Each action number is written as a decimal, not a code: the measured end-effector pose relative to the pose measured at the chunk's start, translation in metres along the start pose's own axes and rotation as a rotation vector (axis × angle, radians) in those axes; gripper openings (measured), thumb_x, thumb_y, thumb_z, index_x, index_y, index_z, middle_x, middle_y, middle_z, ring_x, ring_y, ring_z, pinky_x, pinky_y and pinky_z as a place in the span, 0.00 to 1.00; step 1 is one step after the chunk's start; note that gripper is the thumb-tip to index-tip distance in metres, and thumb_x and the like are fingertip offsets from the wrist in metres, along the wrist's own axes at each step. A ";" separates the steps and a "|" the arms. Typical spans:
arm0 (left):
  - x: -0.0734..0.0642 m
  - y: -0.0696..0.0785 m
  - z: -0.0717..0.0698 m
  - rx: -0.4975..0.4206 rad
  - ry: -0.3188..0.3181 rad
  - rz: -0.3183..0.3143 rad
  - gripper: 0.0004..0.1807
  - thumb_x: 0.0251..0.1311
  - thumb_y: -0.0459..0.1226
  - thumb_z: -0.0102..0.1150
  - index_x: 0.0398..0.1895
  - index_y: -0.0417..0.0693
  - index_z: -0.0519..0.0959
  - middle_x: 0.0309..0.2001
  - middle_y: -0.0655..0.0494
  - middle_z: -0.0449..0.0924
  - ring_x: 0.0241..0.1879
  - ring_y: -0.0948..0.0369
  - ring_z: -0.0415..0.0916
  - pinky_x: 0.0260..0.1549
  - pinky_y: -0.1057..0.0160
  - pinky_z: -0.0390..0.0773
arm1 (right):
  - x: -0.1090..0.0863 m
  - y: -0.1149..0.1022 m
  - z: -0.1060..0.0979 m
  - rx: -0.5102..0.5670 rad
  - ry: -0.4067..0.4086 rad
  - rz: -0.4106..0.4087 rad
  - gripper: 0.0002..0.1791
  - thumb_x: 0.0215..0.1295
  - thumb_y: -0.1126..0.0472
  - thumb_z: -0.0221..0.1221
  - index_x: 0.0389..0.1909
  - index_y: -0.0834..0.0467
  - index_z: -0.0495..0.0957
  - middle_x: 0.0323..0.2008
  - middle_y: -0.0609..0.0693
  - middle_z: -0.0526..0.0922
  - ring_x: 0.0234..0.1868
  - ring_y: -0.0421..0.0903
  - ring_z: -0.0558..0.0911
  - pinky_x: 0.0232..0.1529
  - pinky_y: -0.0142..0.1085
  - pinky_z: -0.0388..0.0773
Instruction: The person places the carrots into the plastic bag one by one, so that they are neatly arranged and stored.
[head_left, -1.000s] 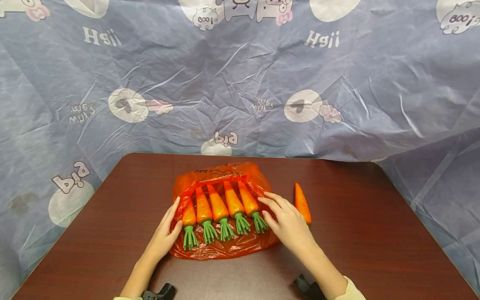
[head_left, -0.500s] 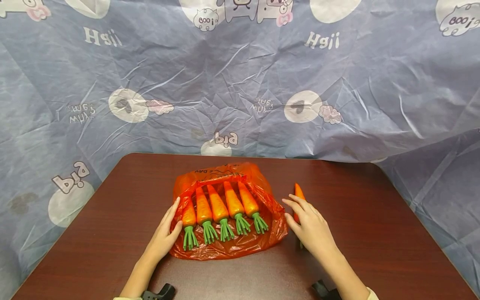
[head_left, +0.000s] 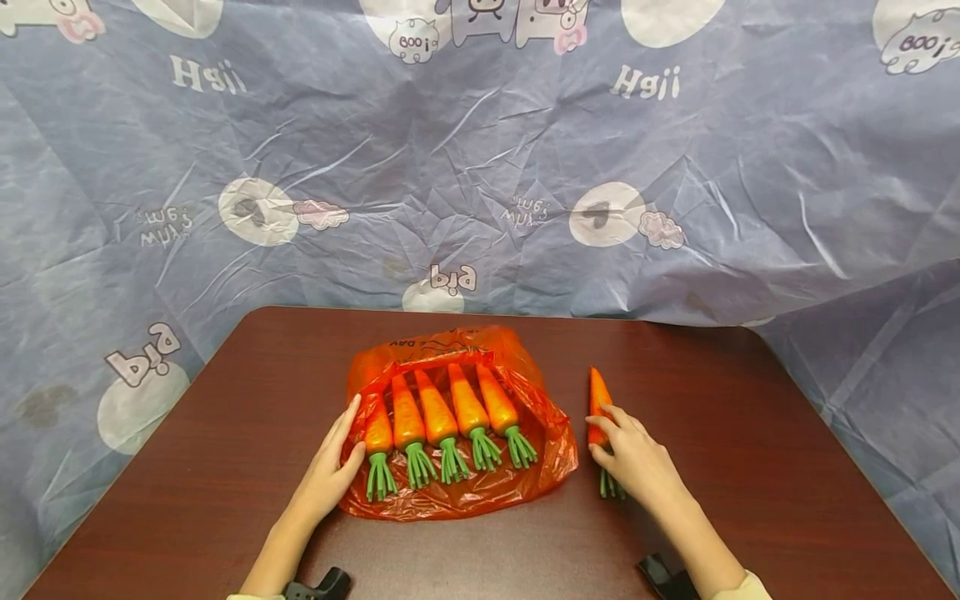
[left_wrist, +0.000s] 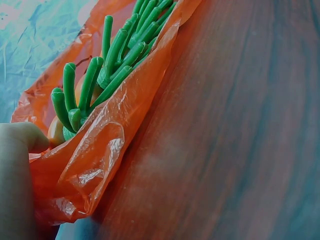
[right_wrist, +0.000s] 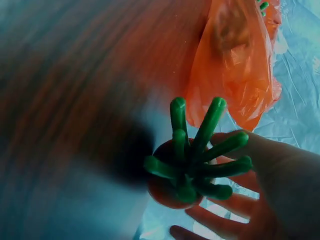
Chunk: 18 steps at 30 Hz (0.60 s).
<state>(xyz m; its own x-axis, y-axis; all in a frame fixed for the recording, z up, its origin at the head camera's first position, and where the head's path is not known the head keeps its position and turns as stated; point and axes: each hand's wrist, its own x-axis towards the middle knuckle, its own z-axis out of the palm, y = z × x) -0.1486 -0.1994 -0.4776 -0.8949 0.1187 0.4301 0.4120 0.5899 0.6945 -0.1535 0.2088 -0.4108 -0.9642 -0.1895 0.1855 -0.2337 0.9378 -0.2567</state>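
Several orange carrots (head_left: pixel 437 408) with green stubby tops lie side by side in the mouth of a red-orange plastic bag (head_left: pixel 553 471). At the bag's left edge, my left hand (head_left: pixel 326 471) holds the plastic, its thumb (left_wrist: pixel 30 136) over the rim beside the nearest green tops (left_wrist: pixel 75 102). The other fingertips lie along the bag's outer side. A single carrot (head_left: pixel 597 392) lies on the table to the right of the bag. My right hand (head_left: pixel 637 458) reaches over its middle, fingers spread and fingertips at its left side. Its green top (right_wrist: pixel 195 160) shows large in the right wrist view.
The dark brown table (head_left: pixel 720 400) has a patterned grey-blue cloth (head_left: pixel 465 150) hanging behind it. Black wrist straps (head_left: pixel 324 583) sit on both forearms. Bare tabletop separates the bag from the single carrot.
My right hand has let go of the bag's right edge and moved right, over the single carrot. The bag's right edge has spread outward. My left hand stays in place.
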 end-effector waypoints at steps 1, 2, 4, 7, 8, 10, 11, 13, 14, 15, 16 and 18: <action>0.000 0.000 0.000 0.001 -0.001 -0.002 0.36 0.61 0.33 0.50 0.71 0.56 0.49 0.67 0.44 0.57 0.63 0.48 0.56 0.56 0.86 0.43 | 0.000 0.001 0.001 0.003 -0.022 0.009 0.20 0.53 0.57 0.60 0.50 0.56 0.76 0.58 0.59 0.70 0.56 0.58 0.69 0.31 0.57 0.74; 0.000 0.000 0.000 0.001 -0.002 -0.001 0.36 0.61 0.33 0.50 0.71 0.56 0.49 0.67 0.43 0.57 0.63 0.47 0.56 0.55 0.87 0.43 | 0.001 0.002 0.001 0.006 -0.040 0.015 0.21 0.53 0.57 0.61 0.50 0.55 0.76 0.58 0.59 0.69 0.57 0.59 0.68 0.31 0.58 0.73; 0.000 0.000 0.000 0.001 -0.002 -0.004 0.36 0.61 0.33 0.50 0.71 0.56 0.49 0.67 0.44 0.57 0.63 0.46 0.56 0.55 0.87 0.43 | 0.001 0.003 0.002 0.012 -0.060 0.019 0.22 0.52 0.57 0.61 0.50 0.55 0.76 0.59 0.59 0.68 0.58 0.59 0.67 0.31 0.59 0.72; 0.000 0.001 -0.001 -0.007 -0.003 -0.008 0.36 0.61 0.33 0.51 0.71 0.56 0.49 0.67 0.44 0.56 0.64 0.49 0.55 0.55 0.87 0.43 | 0.001 0.004 0.002 0.018 -0.056 0.006 0.21 0.51 0.58 0.63 0.49 0.55 0.76 0.59 0.60 0.68 0.58 0.60 0.66 0.32 0.60 0.72; 0.000 0.000 -0.001 -0.008 -0.001 -0.008 0.37 0.61 0.32 0.51 0.71 0.56 0.50 0.67 0.45 0.56 0.65 0.53 0.54 0.55 0.87 0.44 | 0.002 0.004 0.002 0.018 -0.052 -0.003 0.21 0.51 0.59 0.63 0.48 0.56 0.77 0.58 0.61 0.69 0.58 0.60 0.67 0.32 0.59 0.73; 0.000 0.000 -0.001 -0.009 0.004 -0.003 0.37 0.60 0.32 0.52 0.71 0.55 0.50 0.67 0.45 0.57 0.65 0.62 0.52 0.55 0.88 0.44 | 0.002 0.005 0.002 0.017 -0.049 -0.018 0.20 0.50 0.61 0.63 0.47 0.56 0.77 0.58 0.60 0.69 0.57 0.60 0.67 0.32 0.59 0.73; 0.000 0.001 0.000 -0.012 0.007 -0.001 0.37 0.59 0.31 0.52 0.70 0.54 0.51 0.67 0.44 0.57 0.65 0.68 0.51 0.55 0.88 0.44 | 0.002 0.006 0.002 0.016 -0.049 -0.024 0.20 0.50 0.63 0.63 0.47 0.56 0.77 0.58 0.60 0.69 0.57 0.60 0.67 0.32 0.58 0.73; 0.000 0.003 0.000 -0.013 0.014 0.005 0.37 0.58 0.30 0.53 0.70 0.52 0.52 0.66 0.43 0.57 0.63 0.77 0.47 0.55 0.88 0.44 | 0.003 0.006 0.002 0.012 -0.048 -0.035 0.19 0.49 0.64 0.63 0.45 0.56 0.77 0.57 0.59 0.70 0.57 0.60 0.68 0.31 0.58 0.73; 0.000 0.004 0.000 -0.015 0.017 0.006 0.37 0.58 0.29 0.53 0.70 0.50 0.52 0.66 0.42 0.58 0.62 0.80 0.46 0.55 0.88 0.44 | 0.003 0.007 0.003 0.010 -0.047 -0.038 0.18 0.49 0.65 0.62 0.45 0.55 0.77 0.57 0.59 0.70 0.57 0.59 0.68 0.30 0.58 0.73; 0.000 0.008 -0.001 -0.020 0.019 0.006 0.37 0.58 0.28 0.53 0.70 0.48 0.52 0.66 0.41 0.58 0.62 0.81 0.45 0.55 0.88 0.44 | 0.003 0.007 0.003 0.009 -0.045 -0.038 0.18 0.49 0.66 0.62 0.44 0.55 0.78 0.57 0.58 0.70 0.57 0.59 0.68 0.30 0.58 0.73; 0.000 0.011 -0.002 -0.022 0.019 0.005 0.36 0.57 0.28 0.53 0.70 0.46 0.53 0.66 0.40 0.58 0.62 0.81 0.45 0.55 0.88 0.44 | 0.003 0.007 0.003 0.010 -0.046 -0.038 0.18 0.49 0.66 0.62 0.44 0.55 0.78 0.57 0.58 0.71 0.57 0.59 0.68 0.30 0.58 0.73; 0.001 0.020 -0.004 -0.018 0.016 -0.002 0.35 0.57 0.27 0.52 0.69 0.43 0.53 0.65 0.37 0.58 0.62 0.78 0.47 0.55 0.88 0.44 | 0.002 0.007 0.002 0.007 -0.047 -0.032 0.18 0.49 0.65 0.62 0.44 0.55 0.78 0.57 0.58 0.71 0.57 0.59 0.69 0.30 0.58 0.73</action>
<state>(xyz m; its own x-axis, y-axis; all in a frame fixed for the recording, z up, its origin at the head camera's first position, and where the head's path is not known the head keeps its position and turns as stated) -0.1399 -0.1907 -0.4606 -0.8929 0.1052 0.4377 0.4136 0.5757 0.7053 -0.1577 0.2146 -0.4143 -0.9609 -0.2332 0.1495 -0.2656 0.9290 -0.2578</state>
